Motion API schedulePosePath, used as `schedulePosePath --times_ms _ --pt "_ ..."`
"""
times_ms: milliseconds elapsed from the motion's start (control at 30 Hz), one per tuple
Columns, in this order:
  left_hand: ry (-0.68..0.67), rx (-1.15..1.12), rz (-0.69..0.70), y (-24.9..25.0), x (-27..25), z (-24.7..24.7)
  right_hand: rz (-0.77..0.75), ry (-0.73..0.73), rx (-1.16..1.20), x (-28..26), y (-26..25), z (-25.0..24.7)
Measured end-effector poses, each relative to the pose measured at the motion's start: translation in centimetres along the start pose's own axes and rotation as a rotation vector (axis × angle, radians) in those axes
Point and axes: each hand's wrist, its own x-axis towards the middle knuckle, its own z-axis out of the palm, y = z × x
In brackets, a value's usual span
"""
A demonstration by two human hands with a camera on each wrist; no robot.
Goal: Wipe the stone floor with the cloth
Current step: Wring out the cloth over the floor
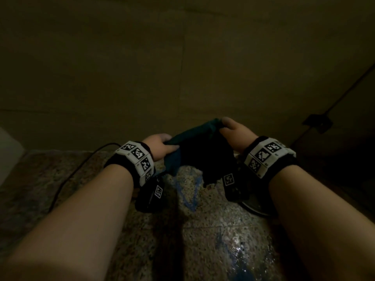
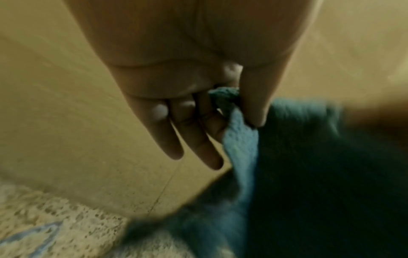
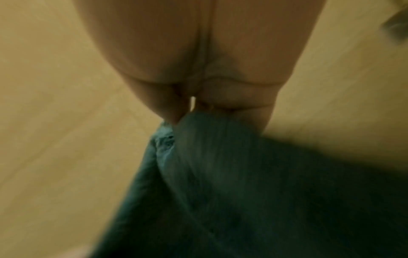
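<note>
- L hand (image 1: 160, 146) pinches one corner of teal cloth (image 1: 190, 151), thumb vs fingers
- R hand (image 1: 233, 131) grips opposite corner
- cloth hangs between hands, above speckled stone floor (image 1: 203, 230), wet w/ blue marks
- black cable (image 1: 81, 165) on floor, left

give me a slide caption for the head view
Both hands, left hand and right hand, hold a teal cloth stretched above the blue-marked stone floor.
</note>
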Motion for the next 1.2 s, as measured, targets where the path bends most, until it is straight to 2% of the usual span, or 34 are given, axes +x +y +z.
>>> schedulePosePath --times_ms 200,433,533,600,667,733,800,967,1100,1200 --pt "-0.063 -0.310 -0.048 -1.3 0.5 -0.8 0.027 0.037 -0.253 1.7 2.1 1.2" --pt "-0.031 -0.310 0.011 0.6 0.7 0.4 0.034 0.061 -0.352 3.2 5.2 3.2" --pt "-0.011 -0.339 0.040 1.8 0.8 0.8 0.120 -0.043 -0.354 3.3 6.7 4.6" --pt "0.009 -0.331 0.056 2.4 0.9 0.9 0.173 -0.205 -0.272 2.9 7.7 6.0" --pt "0.036 -0.354 0.054 2.7 1.1 0.9 0.295 -0.371 -0.017 2.1 8.5 7.5" --pt "0.071 -0.425 0.044 2.9 1.3 0.7 0.356 -0.458 0.172 1.4 8.6 9.0" --pt "0.089 -0.503 0.032 3.0 1.5 0.5 0.346 -0.440 0.263 1.4 8.6 10.2" --pt "0.111 -0.535 0.037 3.0 1.8 -0.2 0.299 -0.245 0.519 2.6 8.8 11.5" --pt "0.161 -0.370 0.052 2.3 2.1 -1.2 0.263 -0.202 0.612 2.6 8.8 10.6" --pt "0.114 -0.209 0.149 2.1 1.5 -2.0 0.273 -0.154 0.590 2.5 8.7 9.6"
